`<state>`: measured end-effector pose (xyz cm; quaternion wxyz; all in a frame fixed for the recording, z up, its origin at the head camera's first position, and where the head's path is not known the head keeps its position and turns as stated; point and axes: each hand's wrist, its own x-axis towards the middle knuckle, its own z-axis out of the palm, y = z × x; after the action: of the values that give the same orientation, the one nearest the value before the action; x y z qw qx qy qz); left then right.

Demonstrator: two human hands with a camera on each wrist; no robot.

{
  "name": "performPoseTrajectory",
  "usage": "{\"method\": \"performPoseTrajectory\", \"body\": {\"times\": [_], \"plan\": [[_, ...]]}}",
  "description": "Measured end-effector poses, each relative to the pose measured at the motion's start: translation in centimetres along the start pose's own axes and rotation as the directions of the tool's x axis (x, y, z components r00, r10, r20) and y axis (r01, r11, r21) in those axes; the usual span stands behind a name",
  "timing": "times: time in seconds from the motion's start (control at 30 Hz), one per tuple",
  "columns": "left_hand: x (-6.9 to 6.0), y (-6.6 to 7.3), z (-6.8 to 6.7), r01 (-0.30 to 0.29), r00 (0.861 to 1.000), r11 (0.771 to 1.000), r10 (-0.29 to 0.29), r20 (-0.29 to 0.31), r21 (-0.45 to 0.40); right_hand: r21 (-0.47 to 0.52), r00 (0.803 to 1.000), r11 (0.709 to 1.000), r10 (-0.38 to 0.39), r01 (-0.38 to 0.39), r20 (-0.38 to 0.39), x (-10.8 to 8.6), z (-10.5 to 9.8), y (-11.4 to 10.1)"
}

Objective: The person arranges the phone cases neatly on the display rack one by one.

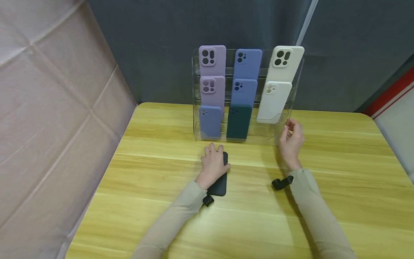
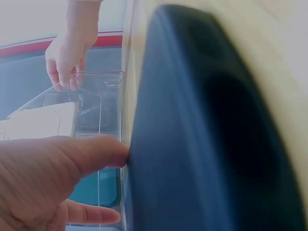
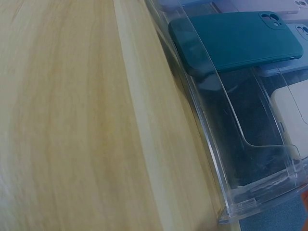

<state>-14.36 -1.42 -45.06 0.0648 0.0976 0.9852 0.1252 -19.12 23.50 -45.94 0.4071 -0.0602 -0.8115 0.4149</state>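
A black phone case (image 1: 219, 186) lies on the wooden table, and my left hand (image 1: 212, 164) rests over it with spread fingers. In the left wrist view, the thumb (image 2: 108, 153) touches the near side of the dark case (image 2: 168, 144). My right hand (image 1: 292, 142) pinches the right side edge of a clear tiered display rack (image 1: 258, 136). The rack bears lilac cases (image 1: 220, 64), blue cases (image 1: 250, 64), white cases (image 1: 275, 102) and a dark green case (image 1: 239, 122). Only a sliver of the right hand shows in the right wrist view.
The wooden table (image 1: 136, 201) has a rounded far edge. Behind the rack hangs a dark grey curtain (image 1: 155, 46). A pale quilted cover (image 1: 55, 118) stands along the left, and a red-and-white panel (image 1: 394, 93) at the far right.
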Motion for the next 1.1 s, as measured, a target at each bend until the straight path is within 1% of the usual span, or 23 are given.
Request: {"method": "performPoseTrajectory", "body": {"times": [0.2, 0.33, 0.57, 0.8, 0.9, 0.97, 1.1], "plan": [[0.2, 0.4, 0.0, 0.024, 0.999, 1.0, -0.025, 0.035, 0.007, -0.015, 1.0, 1.0, -0.019, 0.02, 0.014, 0.0, -0.1, -0.1], [0.3, 0.4, 0.1, 0.02, 0.999, 1.0, -0.019, 0.037, -0.009, -0.007, 1.0, 1.0, -0.019, 0.019, 0.019, 0.1, -0.2, -0.2], [0.6, 0.4, 0.3, -0.021, 1.0, 0.999, 0.02, -0.012, -0.028, -0.003, 1.0, 1.0, -0.025, 0.025, 0.012, 0.2, -0.2, -0.2], [0.9, 0.9, -0.3, -0.054, 0.995, 0.997, 0.05, -0.081, -0.059, 0.001, 1.0, 1.0, -0.016, 0.016, -0.005, 0.1, -0.1, 0.0], [1.0, 1.1, -0.6, -0.067, 0.993, 0.994, 0.058, -0.105, -0.084, -0.003, 1.0, 1.0, -0.014, 0.014, 0.007, 0.1, -0.2, -0.1], [1.0, 1.2, -0.7, -0.073, 0.992, 0.993, 0.062, -0.112, -0.097, 0.012, 1.0, 1.0, 0.012, -0.012, 0.023, 0.2, -0.3, -0.2], [1.1, 1.3, -0.9, -0.081, 0.991, 0.99, 0.068, -0.112, -0.113, 0.075, 0.99, 0.991, 0.107, -0.115, 0.095, 0.4, -0.8, -0.3]]}}
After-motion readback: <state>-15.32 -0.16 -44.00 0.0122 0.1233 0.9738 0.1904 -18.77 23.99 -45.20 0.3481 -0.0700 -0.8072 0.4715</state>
